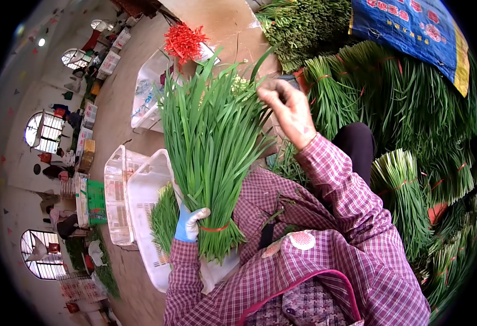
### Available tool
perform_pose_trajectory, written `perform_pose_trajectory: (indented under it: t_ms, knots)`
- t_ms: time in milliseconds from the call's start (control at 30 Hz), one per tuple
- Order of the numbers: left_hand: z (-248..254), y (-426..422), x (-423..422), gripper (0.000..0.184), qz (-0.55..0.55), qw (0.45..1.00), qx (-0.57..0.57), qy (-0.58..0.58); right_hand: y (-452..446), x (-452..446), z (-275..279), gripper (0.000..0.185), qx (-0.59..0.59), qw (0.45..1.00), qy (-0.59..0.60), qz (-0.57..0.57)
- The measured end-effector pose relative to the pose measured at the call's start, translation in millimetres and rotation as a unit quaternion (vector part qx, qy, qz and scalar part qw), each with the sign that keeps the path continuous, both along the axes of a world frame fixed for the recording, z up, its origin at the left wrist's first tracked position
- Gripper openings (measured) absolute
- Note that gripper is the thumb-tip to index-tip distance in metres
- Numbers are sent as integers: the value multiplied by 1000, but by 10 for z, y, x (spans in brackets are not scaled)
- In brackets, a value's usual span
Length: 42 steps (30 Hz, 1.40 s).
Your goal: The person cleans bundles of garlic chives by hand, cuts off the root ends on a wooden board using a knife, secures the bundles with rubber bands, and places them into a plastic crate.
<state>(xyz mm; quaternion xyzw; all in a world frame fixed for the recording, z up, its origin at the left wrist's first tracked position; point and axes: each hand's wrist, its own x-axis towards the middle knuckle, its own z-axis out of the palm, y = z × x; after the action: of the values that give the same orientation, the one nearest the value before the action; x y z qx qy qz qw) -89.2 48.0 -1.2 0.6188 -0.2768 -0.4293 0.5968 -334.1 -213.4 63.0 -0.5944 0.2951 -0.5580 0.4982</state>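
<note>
My left hand (194, 223), in a white and blue glove, is closed around the lower part of a bundle of garlic chives (206, 136). A red band (215, 228) ties the bundle near its cut ends, and the long leaves fan upward. At the bundle's upper right is my bare right hand (287, 106), its thumb and fingers pinched together beside the leaf tips. One long leaf (262, 62) sticks up next to these fingertips. Whatever lies between them is too small to make out.
A white crate (140, 190) with more chives (165, 214) stands left of my lap. Behind it is another white bin (146, 98), with red bands (185, 42) heaped nearby. Banded chive bundles (399, 179) pile up on the right, partly under a blue sack (412, 32).
</note>
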Motion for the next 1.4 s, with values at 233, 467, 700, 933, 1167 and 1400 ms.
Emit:
perform_pose_trajectory:
  t_ms: [233,467,700,933,1167,1400]
  knots:
    - [90,-31,-21,65,-2,999,39,4,-111,-200,99,20,-197,974,110,7]
    - [-52,21,77,88,-1,1000,18,1,209,169,114,15,-386,893,230,-23]
    - [-116,77,99,88,-2,1000,2,30,219,398,50,23,-365,877,308,-47]
    - [-88,52,94,66,-52,999,4,10,190,412,42,28,-344,869,355,12]
    - [7,-34,3,65,-23,998,66,-2,207,508,-90,13,-355,903,237,-44]
    - [-5,92,80,83,-16,998,48,40,-84,242,-100,24,-3,997,-72,-41]
